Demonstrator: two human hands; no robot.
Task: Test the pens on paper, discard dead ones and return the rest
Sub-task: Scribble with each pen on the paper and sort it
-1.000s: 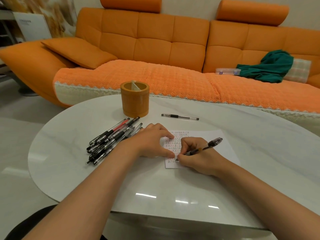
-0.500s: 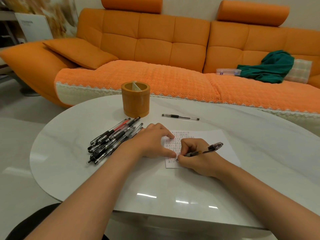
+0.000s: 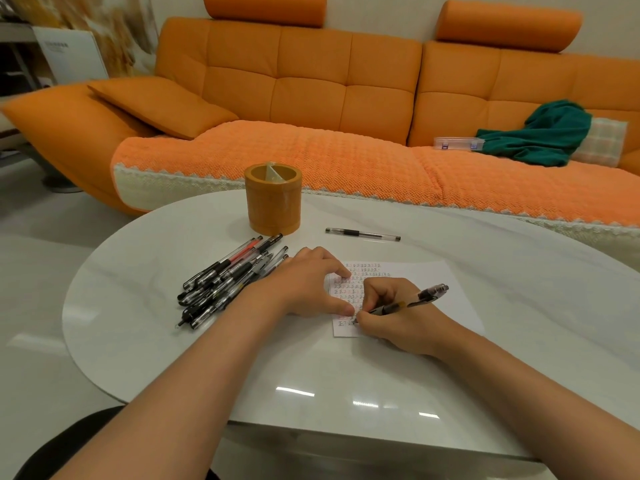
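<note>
1. Orange sofa [image 3: 311, 91] fills the background. On its right seat: a green garment [image 3: 547, 133], a plaid cushion [image 3: 602, 142] and a clear plastic case [image 3: 457, 143], the case just left of the garment.
2. White oval table [image 3: 138, 306] is in front of me. All task items sit on it.
3. Paper sheet [image 3: 426, 282] lies flat, right of centre. Its left part carries rows of small test marks, some black, some red. The right part is blank.
4. Orange cylindrical pen holder [image 3: 273, 202] stands upright at the far side of the table, with a divider visible inside. I see no pens in it.
5. Pen pile [image 3: 225, 285]: loose heap lying left of the paper, between the holder and my left forearm. Mostly black pens, at least one red. My wrist covers the near-right end of the heap.
6. Left hand [image 3: 304, 282]: palm down, fingers relaxed, not gripping anything. Index fingertip and thumb tip press on the sheet's left edge.
7. Right hand [image 3: 391, 323]: fingers curled tight around the held pen [image 3: 408, 302] in a writing grip, with the heel of the hand on the paper.
8. Held pen: tip down on the lower left of the sheet beside my left thumb, barrel slanting up and to the right.
9. Lone pen [image 3: 362, 234]: lies flat beyond the paper, right of the holder, apart from the pile and touching nothing else.
</note>
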